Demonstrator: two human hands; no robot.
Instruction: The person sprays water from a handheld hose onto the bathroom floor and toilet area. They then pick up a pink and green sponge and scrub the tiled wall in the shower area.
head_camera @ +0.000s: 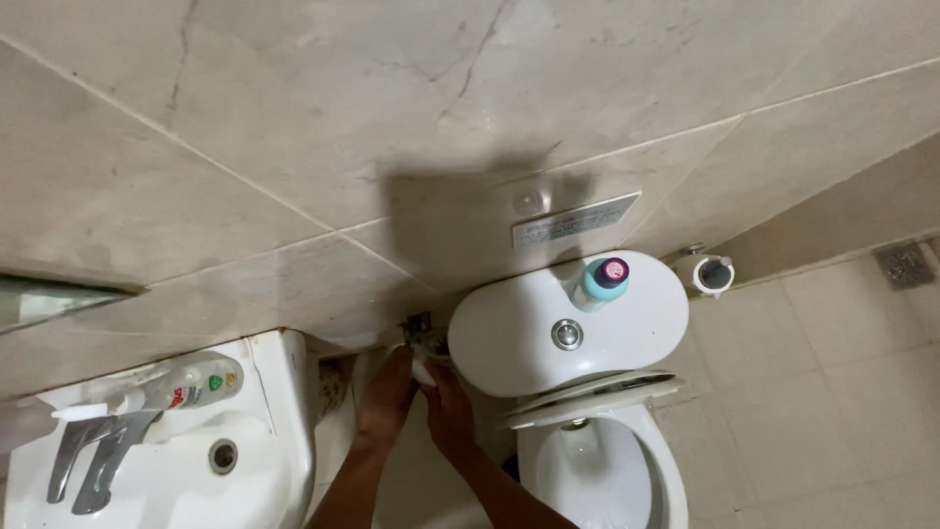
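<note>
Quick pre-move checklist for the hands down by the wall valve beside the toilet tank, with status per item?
1. Left hand at the white piece below the wall valve: ok.
2. Right hand at the same piece: ok.
3. Grip firm: cannot tell, fingers cover it.
4. Bottle upright on the tank lid, away from the hands: ok.
5. Toilet seat raised: ok.
6. Spray bottle lying on the sink edge: not ok.

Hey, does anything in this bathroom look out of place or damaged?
A clear spray bottle lies on its side on the sink rim beside the tap. A dark hairline crack runs down the wall tile above the toilet tank.
</note>
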